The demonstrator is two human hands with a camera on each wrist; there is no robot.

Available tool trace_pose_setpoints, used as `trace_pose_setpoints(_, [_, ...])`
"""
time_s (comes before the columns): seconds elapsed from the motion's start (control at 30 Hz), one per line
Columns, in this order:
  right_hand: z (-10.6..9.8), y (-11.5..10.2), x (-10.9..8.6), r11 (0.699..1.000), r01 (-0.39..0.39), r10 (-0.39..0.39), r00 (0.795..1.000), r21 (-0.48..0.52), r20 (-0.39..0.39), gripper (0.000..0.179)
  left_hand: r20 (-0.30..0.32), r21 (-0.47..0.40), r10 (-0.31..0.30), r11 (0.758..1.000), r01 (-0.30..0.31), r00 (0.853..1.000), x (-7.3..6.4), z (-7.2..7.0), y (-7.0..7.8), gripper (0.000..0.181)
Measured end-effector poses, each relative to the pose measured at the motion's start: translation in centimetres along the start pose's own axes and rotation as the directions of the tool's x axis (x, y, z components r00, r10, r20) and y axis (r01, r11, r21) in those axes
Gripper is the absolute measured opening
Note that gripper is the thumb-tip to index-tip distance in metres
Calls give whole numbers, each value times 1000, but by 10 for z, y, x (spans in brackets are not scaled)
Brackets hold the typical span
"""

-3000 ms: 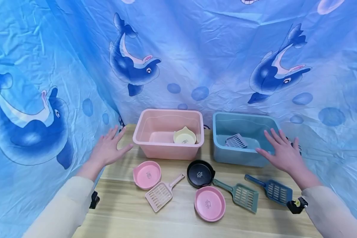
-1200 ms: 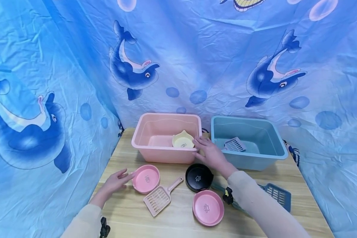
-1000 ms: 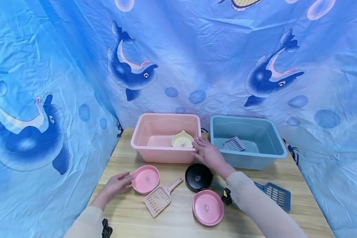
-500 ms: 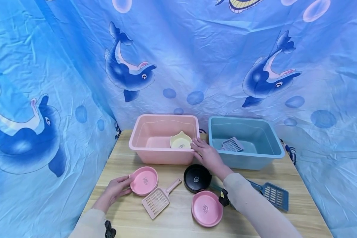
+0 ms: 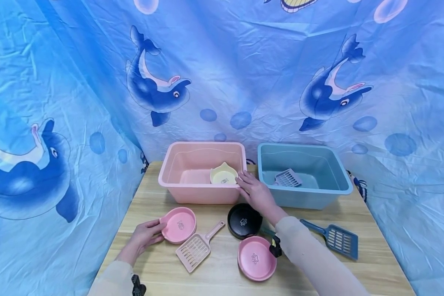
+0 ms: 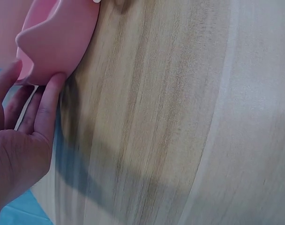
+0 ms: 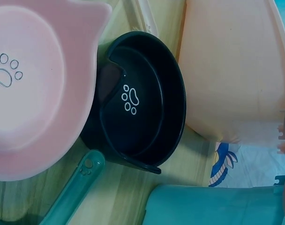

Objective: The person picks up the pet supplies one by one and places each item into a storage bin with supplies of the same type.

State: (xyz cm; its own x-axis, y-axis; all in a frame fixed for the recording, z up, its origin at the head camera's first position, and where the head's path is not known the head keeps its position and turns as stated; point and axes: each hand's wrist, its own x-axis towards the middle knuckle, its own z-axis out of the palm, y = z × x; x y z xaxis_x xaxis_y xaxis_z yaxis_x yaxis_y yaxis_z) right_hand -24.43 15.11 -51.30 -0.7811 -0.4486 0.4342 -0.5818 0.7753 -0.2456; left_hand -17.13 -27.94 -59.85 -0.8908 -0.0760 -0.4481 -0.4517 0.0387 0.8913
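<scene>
My left hand [image 5: 144,236] grips the left edge of a pink cat-eared bowl [image 5: 178,224]. In the left wrist view the thumb lies at the bowl's rim and the fingers reach under its side. My right hand [image 5: 258,195] holds the front right corner of a pink litter box [image 5: 203,195], fingers over the rim and thumb outside. Inside that box, close to these fingertips, sits a cream cat-eared bowl [image 5: 223,174]. Just below the right hand is a black bowl [image 5: 244,221] with a paw print. Only a sliver of the right hand shows in the right wrist view.
A blue litter box [image 5: 303,199] holding a lavender scoop [image 5: 287,178] stands at right. On the table lie a pink scoop [image 5: 194,250], another pink bowl [image 5: 257,259] and a blue scoop [image 5: 342,241]. The right sleeve mostly hides a green scoop [image 7: 77,187].
Both hands, at first spread out above the table, have come down. The left has taken hold of the pink bowl's edge; the right has moved left onto the pink box's corner and stays there.
</scene>
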Motion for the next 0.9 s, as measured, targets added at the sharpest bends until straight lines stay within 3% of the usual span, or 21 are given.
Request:
trace_pose_setpoints(0.3, [1,2,-1,998,56,-56,998,-9,4,46,-10,-7,-1,1000,1,1000,2,3,-1,63])
trace_pose_setpoints(0.67, [-5,4,1,995,87,-84,994,-45,73,50,-4,1,6,1000,-6,1000,1,4,3,59])
trace_pose_setpoints(0.9, [-11,8,5,977,208,-204,976,-56,75,45,-15,2,12,1000,-12,1000,3,3,1,57])
